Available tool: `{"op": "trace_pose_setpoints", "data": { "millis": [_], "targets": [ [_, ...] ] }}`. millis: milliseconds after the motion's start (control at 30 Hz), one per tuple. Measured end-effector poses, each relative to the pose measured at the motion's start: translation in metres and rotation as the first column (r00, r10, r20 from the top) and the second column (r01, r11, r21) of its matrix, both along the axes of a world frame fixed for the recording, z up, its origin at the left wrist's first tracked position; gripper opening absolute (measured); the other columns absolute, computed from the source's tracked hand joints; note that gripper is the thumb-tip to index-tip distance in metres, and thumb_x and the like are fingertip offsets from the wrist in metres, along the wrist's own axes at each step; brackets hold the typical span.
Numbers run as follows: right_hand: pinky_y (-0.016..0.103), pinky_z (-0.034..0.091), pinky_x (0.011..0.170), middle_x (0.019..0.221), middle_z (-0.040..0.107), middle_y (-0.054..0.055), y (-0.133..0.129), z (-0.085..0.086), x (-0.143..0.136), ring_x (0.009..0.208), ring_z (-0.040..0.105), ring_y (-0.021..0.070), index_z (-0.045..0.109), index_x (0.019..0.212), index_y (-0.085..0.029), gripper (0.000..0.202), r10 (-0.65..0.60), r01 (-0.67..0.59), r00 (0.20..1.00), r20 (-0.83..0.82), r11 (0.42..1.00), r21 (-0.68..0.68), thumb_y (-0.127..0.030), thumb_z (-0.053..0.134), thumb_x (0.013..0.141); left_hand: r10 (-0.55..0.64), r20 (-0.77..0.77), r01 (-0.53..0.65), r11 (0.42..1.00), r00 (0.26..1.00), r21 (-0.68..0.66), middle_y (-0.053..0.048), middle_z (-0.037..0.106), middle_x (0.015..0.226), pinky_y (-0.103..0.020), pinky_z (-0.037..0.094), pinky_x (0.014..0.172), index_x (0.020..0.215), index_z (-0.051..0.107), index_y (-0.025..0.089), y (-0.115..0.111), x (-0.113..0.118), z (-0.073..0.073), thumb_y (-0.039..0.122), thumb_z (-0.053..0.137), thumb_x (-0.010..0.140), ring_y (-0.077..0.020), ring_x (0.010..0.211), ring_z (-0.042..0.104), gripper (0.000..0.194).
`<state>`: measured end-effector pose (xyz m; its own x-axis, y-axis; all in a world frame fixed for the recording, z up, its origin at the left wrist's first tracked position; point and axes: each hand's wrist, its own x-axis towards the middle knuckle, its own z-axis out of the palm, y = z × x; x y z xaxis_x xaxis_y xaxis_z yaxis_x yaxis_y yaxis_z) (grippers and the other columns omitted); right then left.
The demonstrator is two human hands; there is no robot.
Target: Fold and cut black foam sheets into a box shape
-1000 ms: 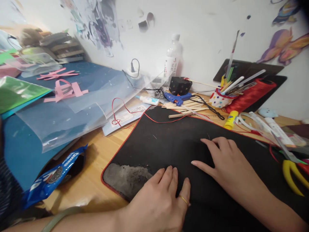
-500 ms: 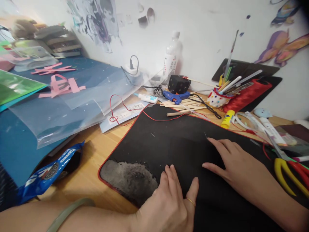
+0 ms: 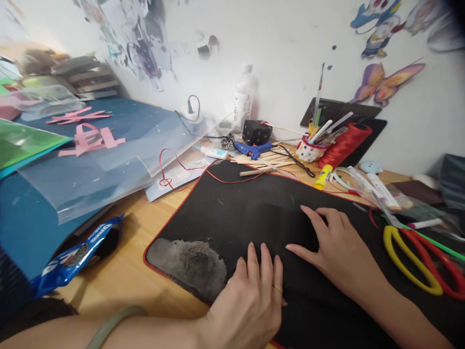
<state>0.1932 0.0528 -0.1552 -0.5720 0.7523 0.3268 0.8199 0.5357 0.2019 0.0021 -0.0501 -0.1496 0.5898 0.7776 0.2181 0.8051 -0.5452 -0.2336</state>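
A black mat (image 3: 250, 208) with red edging lies on the wooden desk; a worn grey patch (image 3: 191, 264) covers its left front corner. My left hand (image 3: 250, 291), wearing a ring and a green bangle (image 3: 116, 324), rests on the mat beside that patch with its fingers stretched forward. Farther right, my right hand (image 3: 337, 247) is over the mat too, thumb and index finger apart and the other fingers partly bent. Nothing shows in either hand. Scissors (image 3: 421, 261) with yellow and red handles lie right of my right hand.
Behind the mat are a blue glue gun (image 3: 254, 149), wooden sticks (image 3: 279, 159), a decorated pen cup (image 3: 308, 149), a red thread spool (image 3: 345, 145), a glue stick (image 3: 323, 177) and a bottle (image 3: 244, 97). At left lie plastic sheets (image 3: 98, 179) and an Oreo wrapper (image 3: 82, 259).
The view has turned to the right, so most things appear farther left. My left hand's fingers have shifted and its thumb is now mostly hidden. The right hand keeps nearly the same pose.
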Motion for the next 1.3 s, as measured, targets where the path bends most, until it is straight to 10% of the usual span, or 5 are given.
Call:
{"op": "trace_pose_setpoints", "data": {
  "millis": [533, 733, 1033, 1200, 1300],
  "targets": [
    [0.031, 0.046, 0.078, 0.102, 0.061, 0.010, -0.033, 0.020, 0.017, 0.088, 0.059, 0.0193, 0.056, 0.102, -0.013, 0.021, 0.322, -0.307, 0.943, -0.082, 0.938, 0.162, -0.020, 0.054, 0.083, 0.071, -0.043, -0.072, 0.997, 0.997, -0.033, -0.028, 0.048, 0.125, -0.045, 0.054, 0.074, 0.129, 0.039, 0.000, -0.003, 0.008, -0.006, 0.024, 0.041, 0.089, -0.0421, 0.106, 0.053, 0.047],
    [0.035, 0.042, 0.089, 0.115, 0.061, 0.011, -0.056, 0.003, 0.028, 0.105, 0.056, 0.0222, 0.056, 0.104, -0.013, 0.026, 0.419, -0.414, 0.907, -0.047, 0.905, 0.095, -0.029, 0.052, 0.085, 0.047, 0.003, -0.046, 0.990, 0.999, -0.131, -0.010, 0.064, 0.076, -0.036, 0.054, 0.054, 0.102, 0.058, 0.006, -0.001, 0.007, -0.002, 0.021, 0.042, 0.090, -0.0241, 0.066, 0.064, 0.025],
    [0.040, 0.045, 0.084, 0.125, 0.055, 0.014, -0.056, 0.000, 0.037, 0.111, 0.053, 0.0282, 0.054, 0.120, -0.011, 0.038, 0.528, -0.553, 0.830, 0.180, 0.822, 0.137, -0.014, 0.037, 0.086, 0.031, 0.314, -0.029, 1.000, 0.949, -0.010, -0.012, 0.069, 0.092, -0.032, 0.057, 0.072, 0.086, 0.062, 0.010, 0.002, -0.057, 0.009, 0.026, 0.039, 0.092, -0.0225, 0.089, 0.066, 0.029],
    [0.036, 0.044, 0.089, 0.123, 0.057, 0.013, -0.050, 0.009, 0.046, 0.106, 0.057, 0.0245, 0.047, 0.126, -0.008, 0.042, 0.531, -0.537, 0.843, 0.088, 0.824, 0.180, -0.015, 0.043, 0.085, 0.296, 0.528, -0.194, 0.951, 0.796, -0.240, -0.012, 0.067, 0.106, -0.040, 0.055, 0.074, 0.114, 0.054, 0.017, 0.004, -0.090, 0.021, 0.035, 0.046, 0.088, -0.0261, 0.092, 0.065, 0.033],
    [0.031, 0.045, 0.090, 0.116, 0.062, 0.010, -0.043, 0.026, 0.047, 0.098, 0.062, 0.0213, 0.039, 0.133, -0.012, 0.057, 0.446, -0.407, 0.891, -0.085, 0.867, 0.287, -0.016, 0.058, 0.079, 0.401, 0.751, 0.009, 0.879, 0.525, -0.476, -0.010, 0.057, 0.124, -0.043, 0.049, 0.087, 0.130, 0.039, 0.024, 0.019, -0.083, 0.033, 0.037, 0.063, 0.077, -0.0261, 0.108, 0.057, 0.060]
  ]
}}
